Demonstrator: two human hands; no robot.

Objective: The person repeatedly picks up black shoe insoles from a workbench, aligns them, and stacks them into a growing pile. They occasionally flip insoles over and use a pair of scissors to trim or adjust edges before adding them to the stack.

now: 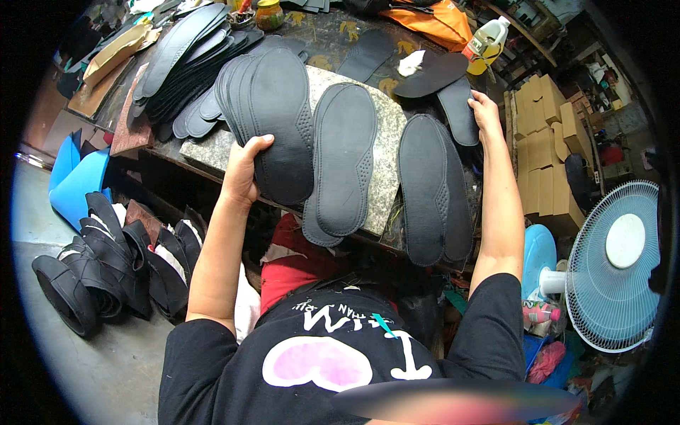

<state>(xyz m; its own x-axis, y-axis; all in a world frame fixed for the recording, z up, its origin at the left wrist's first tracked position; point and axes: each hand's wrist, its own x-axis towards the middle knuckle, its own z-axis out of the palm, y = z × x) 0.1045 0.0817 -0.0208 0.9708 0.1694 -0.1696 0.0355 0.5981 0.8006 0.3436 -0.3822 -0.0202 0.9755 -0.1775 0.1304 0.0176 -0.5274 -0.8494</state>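
Observation:
My left hand [244,170] grips the near left edge of a fanned stack of black insoles [280,120], its thumb on top and the other fingers hidden. At the right, my right hand [484,113] is closed on the edge of a single black insole [457,106]. Two overlapping insoles [345,159] lie between my hands on a speckled stone slab [388,149]. Nearer my right forearm, another overlapping pair of insoles [423,184] sticks out past the table's front edge. A dark, smooth sole piece [433,75] lies just beyond my right hand.
A tall pile of insoles [180,64] stands at the far left of the dark table [319,32]. A yellow-liquid jug [486,44] and orange bag [432,23] sit at the back. Rolled black material [106,262] is on the floor; cardboard boxes [542,156] and a fan [613,265] are right.

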